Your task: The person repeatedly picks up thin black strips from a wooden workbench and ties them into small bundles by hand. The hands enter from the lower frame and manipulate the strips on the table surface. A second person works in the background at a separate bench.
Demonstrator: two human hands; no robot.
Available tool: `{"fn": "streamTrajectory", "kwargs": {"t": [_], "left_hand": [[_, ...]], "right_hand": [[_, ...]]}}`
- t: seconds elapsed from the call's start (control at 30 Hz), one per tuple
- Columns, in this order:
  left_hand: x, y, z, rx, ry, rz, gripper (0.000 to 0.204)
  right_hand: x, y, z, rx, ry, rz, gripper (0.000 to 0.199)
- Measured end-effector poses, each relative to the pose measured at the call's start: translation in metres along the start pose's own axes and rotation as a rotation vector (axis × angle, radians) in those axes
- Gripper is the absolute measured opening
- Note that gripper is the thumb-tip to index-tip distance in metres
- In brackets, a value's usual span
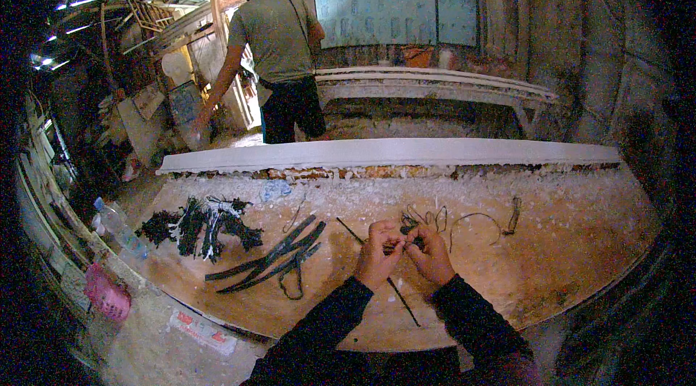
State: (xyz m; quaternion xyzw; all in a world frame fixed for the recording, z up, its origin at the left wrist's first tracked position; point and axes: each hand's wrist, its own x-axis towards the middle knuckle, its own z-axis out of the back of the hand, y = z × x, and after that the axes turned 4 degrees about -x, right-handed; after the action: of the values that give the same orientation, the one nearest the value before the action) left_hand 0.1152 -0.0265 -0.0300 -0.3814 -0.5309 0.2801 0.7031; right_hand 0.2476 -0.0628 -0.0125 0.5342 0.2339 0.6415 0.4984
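My left hand (pixel 378 254) and my right hand (pixel 431 255) meet over the wooden table, fingers closed in a pinch. Between the fingertips is a small bunch of dark cord (pixel 410 228), its thin loops (pixel 435 219) fanning out beyond my right hand. Exactly how each finger grips it is too small to tell. Beneath my hands a thin dark rod or strip (pixel 403 302) lies slantwise on the table. Left of them rest several flat black strips (pixel 270 261). Right of them are a curved thin cord (pixel 475 216) and a short dark cord piece (pixel 514 216).
Bundles of black and whitish strands (pixel 210 226) lie on the table's (pixel 565 263) left side. Beyond its left edge are a clear plastic bottle (pixel 116 225) and a pink container (pixel 107 293). A white ledge (pixel 391 152) borders the far side; behind it a person (pixel 274 45) stands, back turned.
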Motion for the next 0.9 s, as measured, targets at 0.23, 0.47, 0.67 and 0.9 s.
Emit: {"fn": "streamTrajectory", "kwargs": {"t": [0.23, 0.47, 0.67, 0.9], "left_hand": [[0.002, 0.002, -0.002, 0.092, -0.072, -0.071, 0.037], [0.004, 0.001, 0.002, -0.213, -0.055, 0.195, 0.022], [0.003, 0.004, 0.007, -0.231, -0.024, 0.244, 0.015], [0.004, -0.007, 0.009, -0.100, -0.035, 0.102, 0.014]], "right_hand": [[0.005, -0.010, -0.003, 0.763, 0.181, -0.357, 0.005], [0.005, -0.007, -0.001, 0.964, 0.225, -0.443, 0.007], [0.006, -0.005, 0.000, 1.040, 0.276, -0.479, 0.009], [0.002, -0.007, -0.004, 1.031, 0.196, -0.464, 0.008]]}}
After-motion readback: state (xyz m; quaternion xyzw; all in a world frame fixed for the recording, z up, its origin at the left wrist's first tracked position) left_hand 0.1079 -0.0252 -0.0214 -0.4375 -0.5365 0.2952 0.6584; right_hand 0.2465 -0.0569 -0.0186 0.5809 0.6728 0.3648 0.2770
